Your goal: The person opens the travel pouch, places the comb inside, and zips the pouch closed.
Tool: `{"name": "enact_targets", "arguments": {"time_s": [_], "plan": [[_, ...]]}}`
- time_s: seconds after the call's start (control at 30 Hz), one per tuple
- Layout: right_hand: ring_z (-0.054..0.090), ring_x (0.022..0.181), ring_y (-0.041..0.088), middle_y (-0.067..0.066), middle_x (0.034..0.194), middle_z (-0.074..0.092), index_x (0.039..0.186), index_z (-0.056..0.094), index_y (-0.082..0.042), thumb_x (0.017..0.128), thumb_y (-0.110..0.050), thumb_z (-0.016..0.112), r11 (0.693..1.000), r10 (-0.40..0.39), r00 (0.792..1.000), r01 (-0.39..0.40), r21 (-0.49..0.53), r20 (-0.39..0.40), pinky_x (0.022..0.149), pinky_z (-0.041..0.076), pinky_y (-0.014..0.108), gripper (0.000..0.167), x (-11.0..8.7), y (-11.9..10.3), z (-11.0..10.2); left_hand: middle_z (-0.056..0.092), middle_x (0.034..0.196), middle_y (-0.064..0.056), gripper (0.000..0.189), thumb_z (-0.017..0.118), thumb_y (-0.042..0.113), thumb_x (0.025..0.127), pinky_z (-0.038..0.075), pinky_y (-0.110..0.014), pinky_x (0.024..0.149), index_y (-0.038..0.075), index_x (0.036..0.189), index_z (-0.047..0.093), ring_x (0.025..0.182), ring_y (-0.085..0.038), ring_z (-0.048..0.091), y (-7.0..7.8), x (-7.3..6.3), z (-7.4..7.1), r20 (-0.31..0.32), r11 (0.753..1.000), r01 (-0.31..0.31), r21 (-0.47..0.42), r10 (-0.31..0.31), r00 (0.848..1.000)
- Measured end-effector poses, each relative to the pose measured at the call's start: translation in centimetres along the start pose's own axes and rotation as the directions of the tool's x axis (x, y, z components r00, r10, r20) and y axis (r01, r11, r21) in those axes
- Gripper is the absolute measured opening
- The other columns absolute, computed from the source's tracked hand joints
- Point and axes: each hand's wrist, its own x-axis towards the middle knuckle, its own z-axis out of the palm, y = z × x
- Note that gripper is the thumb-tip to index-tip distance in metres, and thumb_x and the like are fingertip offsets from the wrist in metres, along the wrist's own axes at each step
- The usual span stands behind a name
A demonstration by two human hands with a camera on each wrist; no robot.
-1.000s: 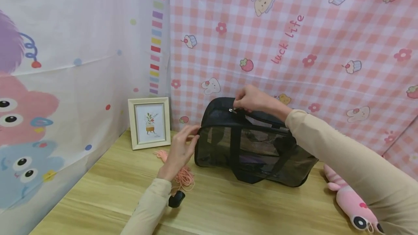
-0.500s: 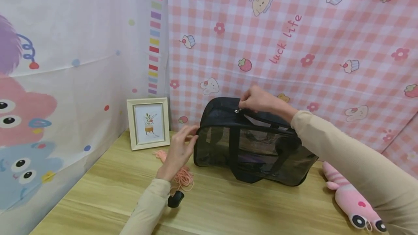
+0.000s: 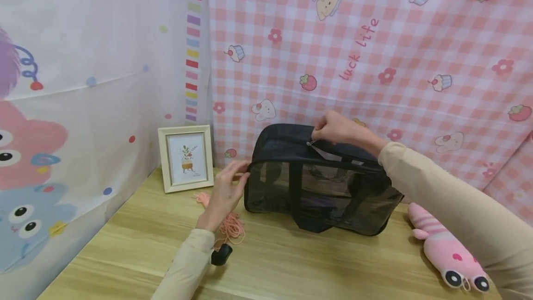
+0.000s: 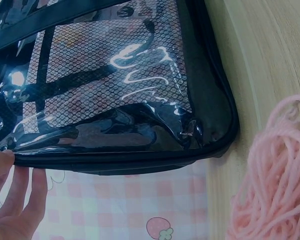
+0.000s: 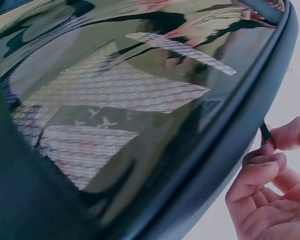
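A black carry bag (image 3: 325, 189) with clear and mesh panels stands on the wooden table, its strap hanging down the front. My left hand (image 3: 225, 189) holds the bag's upper left edge; in the left wrist view, its thumb lies on the near side and the fingers behind. On top of the bag my right hand (image 3: 336, 128) pinches the zipper pull, whose dark tab (image 5: 265, 132) sticks out from between thumb and finger in the right wrist view. To the left of the silver slider (image 3: 309, 143) the top is joined; a gap shows to its right.
A bundle of pink cord (image 3: 231, 227) with a black piece (image 3: 221, 254) lies by the left forearm. A framed picture (image 3: 163, 161) stands at the back left. Under the right sleeve lies a pink plush toy (image 3: 445, 253). Patterned cloths (image 3: 275, 73) hang behind and left.
My right hand has drawn the zipper pull to the right along the bag's top, and the gap has become shorter. The left hand has kept its hold on the edge.
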Motion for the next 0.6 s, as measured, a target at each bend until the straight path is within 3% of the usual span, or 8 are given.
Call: {"name": "enact_targets", "arguments": {"time_s": [0.13, 0.37, 0.6], "plan": [[0.04, 0.048, 0.013, 0.0, 0.053, 0.042, 0.074, 0.066, 0.001, 0.093, -0.009, 0.055, 1.0, 0.016, 1.0, -0.016, -0.013, -0.006, 0.056, 0.041, 0.028, 0.024, -0.57, 0.61, -0.16, 0.064, 0.102, -0.012, 0.027, 0.063, -0.008, 0.087, 0.057, -0.032, 0.072, 0.0, 0.113, 0.064, 0.088, -0.023, 0.064, -0.13, -0.05, 0.08, -0.003, 1.0, 0.0, -0.001, 0.0, 1.0], [0.043, 0.05, 0.014, 0.003, 0.058, 0.048, 0.094, 0.071, 0.002, 0.094, -0.012, 0.056, 0.999, 0.041, 0.999, -0.041, -0.021, 0.0, 0.052, 0.041, 0.028, 0.021, -0.92, 1.0, -0.47, 0.064, 0.102, -0.012, 0.027, 0.063, -0.009, 0.086, 0.057, -0.032, 0.072, 0.0, 0.111, 0.064, 0.087, -0.022, 0.064, -0.16, -0.08, 0.07, -0.004, 1.0, 0.009, 0.013, -0.009, 1.0], [0.043, 0.052, 0.014, 0.002, 0.059, 0.046, 0.092, 0.071, 0.0, 0.094, -0.015, 0.056, 0.998, 0.052, 0.999, -0.052, -0.027, 0.001, 0.053, 0.041, 0.028, 0.021, -1.0, 1.1, -0.51, 0.064, 0.101, -0.012, 0.026, 0.064, -0.009, 0.086, 0.057, -0.029, 0.072, -0.001, 0.111, 0.064, 0.087, -0.023, 0.064, -0.14, -0.02, -0.16, -0.003, 1.0, -0.003, 0.024, 0.003, 1.0]]}}
